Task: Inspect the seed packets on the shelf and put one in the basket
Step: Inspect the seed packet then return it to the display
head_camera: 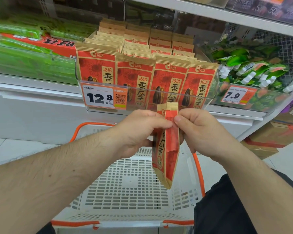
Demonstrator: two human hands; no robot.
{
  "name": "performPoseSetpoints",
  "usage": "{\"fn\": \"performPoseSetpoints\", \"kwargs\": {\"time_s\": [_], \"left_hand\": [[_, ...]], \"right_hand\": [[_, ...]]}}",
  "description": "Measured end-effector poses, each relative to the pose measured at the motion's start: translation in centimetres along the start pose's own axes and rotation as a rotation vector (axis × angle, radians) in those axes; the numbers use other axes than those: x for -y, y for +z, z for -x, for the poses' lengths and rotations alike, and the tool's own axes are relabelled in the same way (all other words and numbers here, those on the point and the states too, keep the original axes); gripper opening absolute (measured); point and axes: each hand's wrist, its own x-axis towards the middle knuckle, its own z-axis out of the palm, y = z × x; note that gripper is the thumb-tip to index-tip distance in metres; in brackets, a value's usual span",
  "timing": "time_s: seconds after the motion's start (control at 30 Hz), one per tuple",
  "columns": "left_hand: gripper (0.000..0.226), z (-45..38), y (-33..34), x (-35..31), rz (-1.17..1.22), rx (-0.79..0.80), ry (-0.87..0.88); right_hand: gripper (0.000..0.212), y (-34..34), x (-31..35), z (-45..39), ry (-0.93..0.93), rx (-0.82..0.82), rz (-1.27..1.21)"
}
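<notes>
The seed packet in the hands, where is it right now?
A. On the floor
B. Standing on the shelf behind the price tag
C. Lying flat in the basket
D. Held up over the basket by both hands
D: the left hand and right hand pinch the seed packet near its top, and it hangs above the white basket.

The single head-worn camera looked forward and down from close range, its wide angle taking in the shelf ahead and the basket directly below.
</notes>
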Motion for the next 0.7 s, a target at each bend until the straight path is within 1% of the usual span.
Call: {"fn": "performPoseSetpoints", "kwargs": {"time_s": [0.1,0.17,0.23,0.3,0.4,0.53,0.7], "left_hand": [[0.016,-0.11,-0.18,0.02,0.047,0.028,-0.012],[0.018,-0.21,-0.32,0.09,0.074,0.03,-0.018],[0.017,-0.25,-0.36,0.09,0.094,0.023,-0.017],[0.018,-0.26,-0.36,0.05,0.108,0.018,-0.018],[0.024,-0.25,-0.24,0.08,0.128,0.024,-0.015],[0.032,-0.3,-0.2,0.03,0.174,0.021,-0.019],[0.025,-0.37,-0.29,-0.41,0.246,-0.008,-0.011]], "right_hand": [[0.028,-0.26,0.06,0.09,-0.001,0.048,-0.013],[0.023,-0.41,0.07,0.14,0.023,0.127,-0.019],[0.023,-0.43,0.2,0.21,0.042,0.214,0.02],[0.026,-0.4,0.37,0.3,0.035,0.263,0.05],[0.029,-0.45,0.58,0.45,0.015,0.273,0.046],[0.022,-0.61,0.3,0.41,0.031,0.267,0.013],[0.019,-0.86,0.36,0.63,0.067,0.372,0.028]]}}
